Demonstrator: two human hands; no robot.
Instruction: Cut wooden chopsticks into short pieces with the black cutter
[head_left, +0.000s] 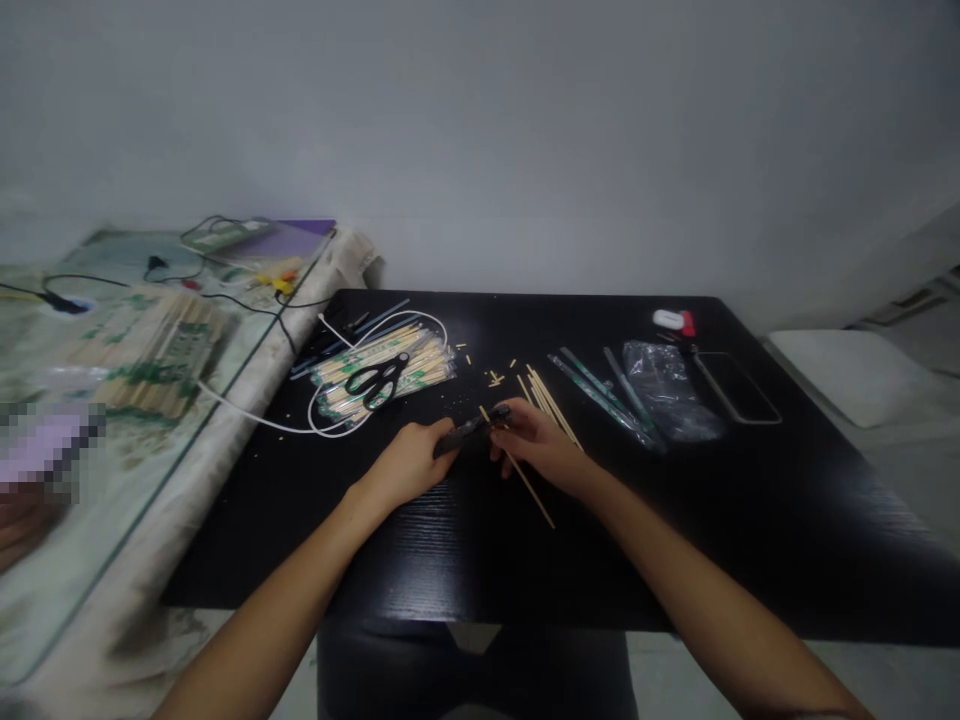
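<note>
My left hand (pixel 416 455) is closed around a black hand tool (pixel 461 437) that reaches across to my right hand; its exact kind is too dark to make out. My right hand (pixel 536 438) pinches a thin wooden chopstick (pixel 532 492), which slants down toward me over the black table. The chopstick's upper end meets the tip of the tool. Just behind my right hand lie several loose chopsticks (pixel 551 402). Short cut wooden bits (pixel 495 379) are scattered beyond the tool. Black scissors (pixel 379 382) rest on a pile of wrapped chopsticks (pixel 420 350) to the left.
A white cable (pixel 255 415) loops around the pile. Plastic wrappers (pixel 600 390), a clear bag (pixel 667 390), a phone-like flat object (pixel 739 387) and a red-white item (pixel 673 322) lie right. On the left table sits a chopstick bundle (pixel 161 350); another person's hand (pixel 26 520) is near.
</note>
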